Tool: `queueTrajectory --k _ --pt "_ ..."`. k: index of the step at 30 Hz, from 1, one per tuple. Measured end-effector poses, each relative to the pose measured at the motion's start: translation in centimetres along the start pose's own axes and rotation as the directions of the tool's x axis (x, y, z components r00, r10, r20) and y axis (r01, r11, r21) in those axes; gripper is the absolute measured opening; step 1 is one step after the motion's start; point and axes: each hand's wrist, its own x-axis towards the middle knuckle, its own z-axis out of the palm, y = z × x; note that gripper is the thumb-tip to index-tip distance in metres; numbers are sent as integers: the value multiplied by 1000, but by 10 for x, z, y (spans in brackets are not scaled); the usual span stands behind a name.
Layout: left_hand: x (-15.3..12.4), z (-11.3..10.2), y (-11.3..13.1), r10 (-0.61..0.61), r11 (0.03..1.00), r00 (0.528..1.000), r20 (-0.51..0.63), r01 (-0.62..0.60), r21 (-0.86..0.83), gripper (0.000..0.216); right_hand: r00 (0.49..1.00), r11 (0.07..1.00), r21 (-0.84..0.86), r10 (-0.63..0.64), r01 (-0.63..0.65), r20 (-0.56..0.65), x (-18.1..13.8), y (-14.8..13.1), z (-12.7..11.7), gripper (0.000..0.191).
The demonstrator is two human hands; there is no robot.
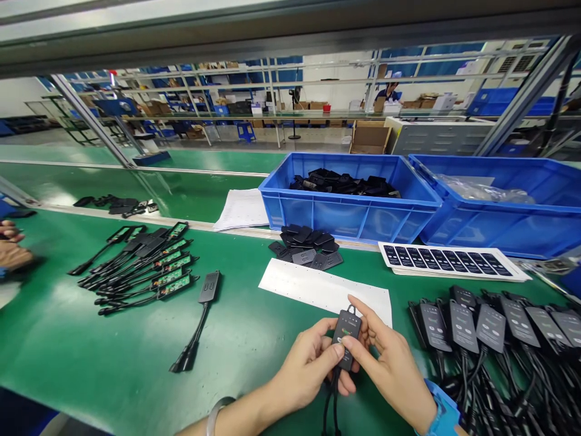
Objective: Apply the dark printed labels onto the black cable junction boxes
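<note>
Left hand: the left hand (304,369) curls around the lower part of a small black module (347,332) at the near edge of the green bench (91,363), fingers closed on its side, a pale bangle (216,412) on the wrist.
Right hand: the right hand (390,363) pinches the same module from the other side, thumb pressed on its face, fingers extended behind it; a blue cuff (442,415) shows at the wrist.
Module: held upright just above the bench near the middle of its near edge, with two black cables (331,406) hanging from its lower end.
White sheet: a white backing sheet (313,287) lies flat on the bench just beyond the hands.
Covers: a heap of black plastic covers (306,245) sits beyond the sheet, against the front of a blue crate (345,212) that holds more black parts.
Second crate: another blue crate (512,218) stands to the right, touching the first, with a clear plastic bag (476,189) inside.
Labels: a sheet of dark labels (447,260) lies in front of the crates toward the right edge.
Finished row: cabled modules with grey faces (490,327) overlap in a row at the near right corner.
Open boards: modules showing green circuit boards (149,266) fan out at the left, one closed module (206,297) lying apart beside them.
Co-worker: another person's hand (11,251) rests at the far left edge.
</note>
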Motion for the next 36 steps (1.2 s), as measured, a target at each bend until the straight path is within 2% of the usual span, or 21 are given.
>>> queueTrajectory --k 6,9,11,14,16,20,24,32,36 --pt "-1 0 2 -17 1000 1000 -1 17 -15 47 998 996 -62 -60 59 -13 0 0 3 54" --pt "0 -2 -1 -22 999 1000 9 23 -23 48 999 999 26 -41 41 28 0 1 3 47" --pt "0 -1 -4 -26 1000 1000 18 26 -11 47 999 998 39 -50 50 15 0 0 1 41" --pt "0 0 -8 -80 996 997 2 80 -43 45 986 983 -116 -150 142 -71 1 -4 1 33" --pt "0 0 -9 -123 989 992 -17 121 -79 45 981 973 -158 -181 169 -70 0 -6 1 33" --pt "0 -1 -4 -124 991 992 -23 122 -62 44 996 997 -1 -72 73 43 -2 -2 3 41" --pt "-1 -2 1 -121 992 993 5 121 -40 46 993 996 82 -40 32 107 -2 6 5 54" --pt "-1 0 3 -148 989 989 5 148 5 50 994 996 84 17 -26 106 -3 12 9 54" --pt "1 -2 1 -121 992 992 -28 120 -42 50 995 999 -40 -12 16 98 -4 5 9 57"
